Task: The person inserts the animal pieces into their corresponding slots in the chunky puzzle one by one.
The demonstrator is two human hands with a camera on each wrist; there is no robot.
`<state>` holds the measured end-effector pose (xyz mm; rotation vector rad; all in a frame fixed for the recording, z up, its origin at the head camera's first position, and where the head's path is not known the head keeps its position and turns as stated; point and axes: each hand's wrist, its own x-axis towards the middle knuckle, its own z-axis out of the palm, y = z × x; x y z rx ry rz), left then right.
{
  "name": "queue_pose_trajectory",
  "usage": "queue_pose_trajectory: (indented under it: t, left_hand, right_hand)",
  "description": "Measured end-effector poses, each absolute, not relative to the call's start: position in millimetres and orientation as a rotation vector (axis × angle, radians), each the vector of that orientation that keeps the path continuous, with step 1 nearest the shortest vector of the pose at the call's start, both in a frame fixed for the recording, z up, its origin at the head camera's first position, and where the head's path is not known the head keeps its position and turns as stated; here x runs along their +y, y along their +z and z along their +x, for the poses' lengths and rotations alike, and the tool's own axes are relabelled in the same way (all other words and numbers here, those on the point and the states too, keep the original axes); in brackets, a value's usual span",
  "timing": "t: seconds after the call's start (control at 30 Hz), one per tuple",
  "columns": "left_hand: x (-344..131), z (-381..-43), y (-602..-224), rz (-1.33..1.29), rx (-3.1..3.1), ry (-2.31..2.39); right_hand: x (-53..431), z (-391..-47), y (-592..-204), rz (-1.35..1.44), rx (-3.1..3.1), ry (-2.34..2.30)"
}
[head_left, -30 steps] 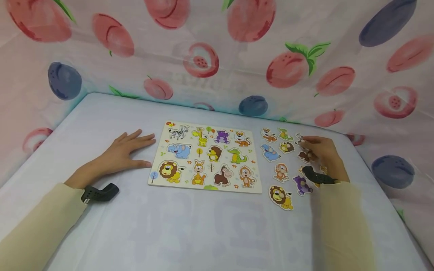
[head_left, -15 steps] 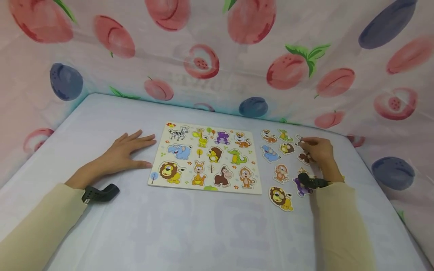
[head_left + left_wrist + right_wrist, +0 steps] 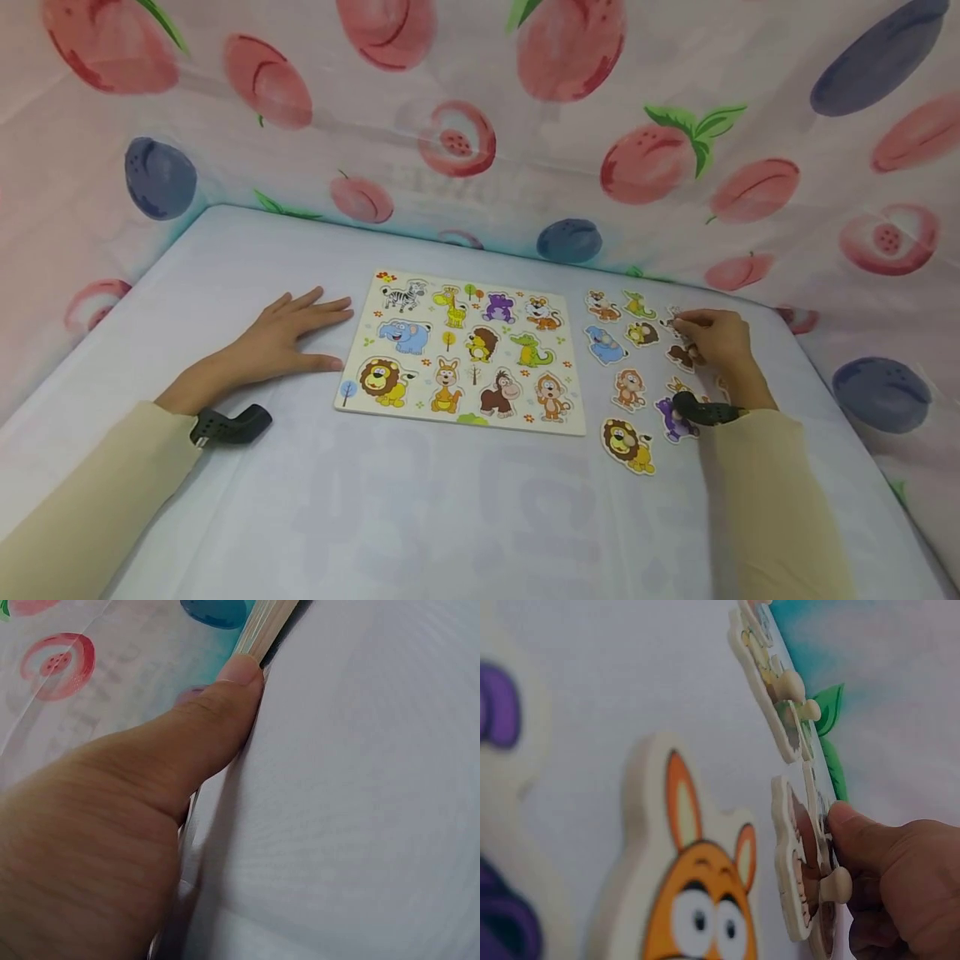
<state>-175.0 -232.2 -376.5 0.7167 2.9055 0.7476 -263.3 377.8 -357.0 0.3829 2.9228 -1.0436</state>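
The wooden animal puzzle board (image 3: 465, 421) lies flat on the table in the head view. My left hand (image 3: 277, 343) rests on the tabletop with spread fingers, its thumb and fingertips at the board's left edge. In the left wrist view its thumb (image 3: 217, 709) touches the board's side. To the right of the board my right hand (image 3: 722, 343) pinches a small black-and-white piece, seemingly the zebra puzzle piece (image 3: 671, 317), mostly hidden by the fingers. The brown gorilla piece (image 3: 802, 862), with a wooden knob, lies beside the fingers in the right wrist view.
Several loose knobbed pieces lie right of the board, among them a lion (image 3: 628, 446), a monkey (image 3: 628, 389), an elephant (image 3: 604, 344), a tiger (image 3: 602, 306) and a crocodile (image 3: 638, 303). A kangaroo piece (image 3: 697, 892) lies nearer the right wrist. A fruit-print cloth (image 3: 480, 108) hangs behind.
The head view has shifted a little, so everything sits slightly further right. My right hand stays at the black-and-white piece with only small movements; the left hand keeps its place by the board.
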Motion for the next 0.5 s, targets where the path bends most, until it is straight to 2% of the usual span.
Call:
queue_pose_trajectory:
  t: [0.5]
  left_hand:
    - [-232.6, -175.6, -376.1, 0.694, 2.896, 0.732]
  right_hand:
    - [381.2, -260.8, -358.9, 0.311, 3.015, -0.897]
